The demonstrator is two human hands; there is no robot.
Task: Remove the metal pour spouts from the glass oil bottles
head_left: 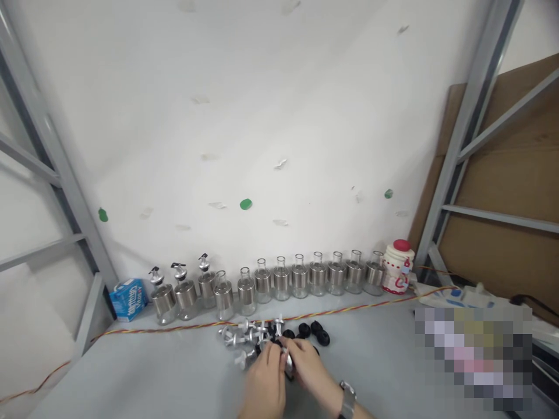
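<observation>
My left hand [267,378] and my right hand [309,365] meet at the front of the grey table, fingers closed together on a silver and black bottle pourer [289,362]. My fingers cover most of it. Just behind and left of my hands lies a loose pile of silver pourer tops [248,336] with clear plastic parts. Several round black stoppers [322,337] are scattered behind my right hand. A row of glass bottles [299,278] with steel bands stands along the wall, open at the neck. Three bottles [185,299] at the left end carry pourer tops.
A blue carton [128,299] stands at the left end of the row, a cream jar with a red lid [398,267] at the right end. A twisted red and yellow cord [192,327] crosses the table before the bottles. Grey metal posts [454,157] rise on both sides.
</observation>
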